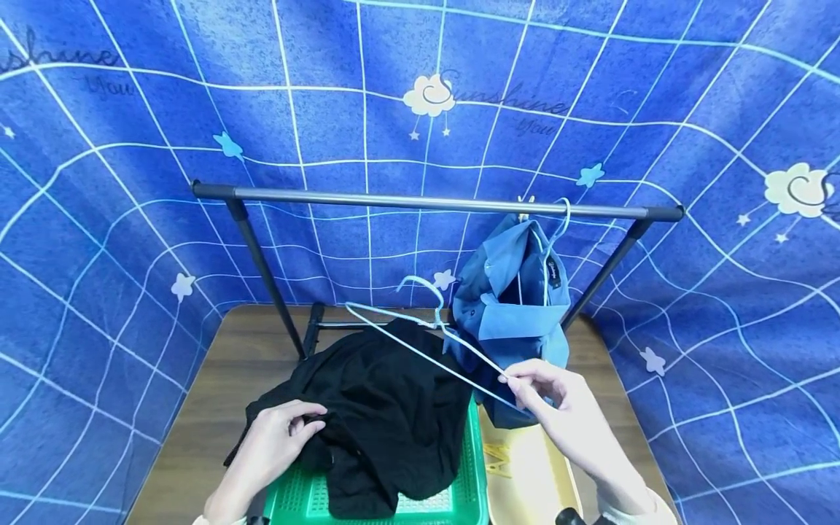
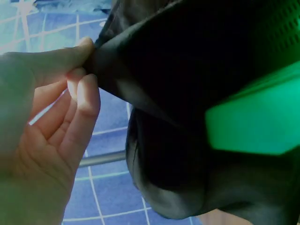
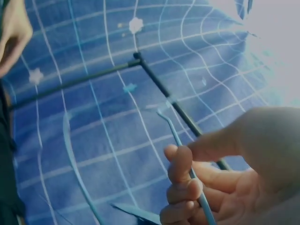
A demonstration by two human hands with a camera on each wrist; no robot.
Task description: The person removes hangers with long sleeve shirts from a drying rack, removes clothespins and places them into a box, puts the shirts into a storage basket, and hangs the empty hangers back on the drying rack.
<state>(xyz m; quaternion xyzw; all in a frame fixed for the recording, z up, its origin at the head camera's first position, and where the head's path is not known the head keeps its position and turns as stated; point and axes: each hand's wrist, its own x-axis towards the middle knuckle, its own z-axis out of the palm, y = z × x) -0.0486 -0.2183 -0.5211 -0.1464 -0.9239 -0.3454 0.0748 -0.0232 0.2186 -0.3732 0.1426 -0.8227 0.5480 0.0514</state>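
Both hands pinch: your left hand (image 1: 275, 440) the black cloth (image 1: 394, 394), likely limp, best held by edge; right hand (image 1: 561, 408) a light-looking hanger (image 1: 438, 316)

black cloth (image 1: 394, 408); pale-blue hanger (image 1: 438, 321); blue backdrop (image 1: 394, 131), white grid

Head: from above, forward-down. Wrists: close, facing left hand (image 1: 272, 434), right hand (image 1: 569, 412); share black garment (image 1: 394, 394), light-blue hanger (image 3: 175, 134), respectively, with head.
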